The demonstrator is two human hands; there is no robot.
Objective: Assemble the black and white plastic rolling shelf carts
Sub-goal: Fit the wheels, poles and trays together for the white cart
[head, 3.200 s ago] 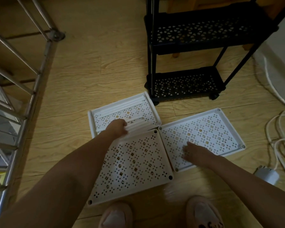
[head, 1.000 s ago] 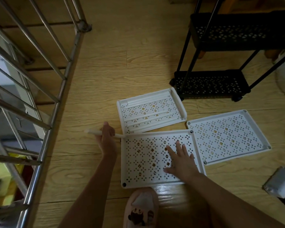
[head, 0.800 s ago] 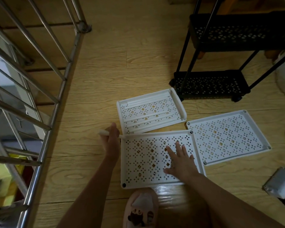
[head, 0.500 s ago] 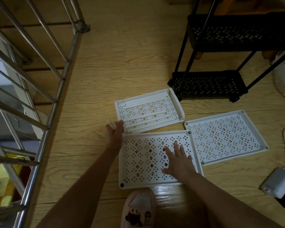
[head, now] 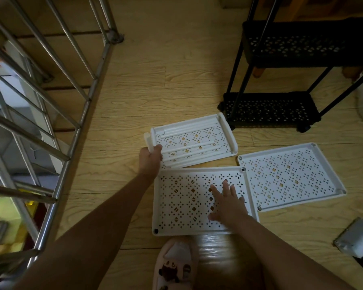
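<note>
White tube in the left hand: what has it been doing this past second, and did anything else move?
The left hand, gripping the white tube, swung it from lying sideways to standing nearly on end and moved up beside the left edge of the far tray. The right hand stayed flat on the near tray; both those trays, the right tray and the black cart kept their places.
</note>
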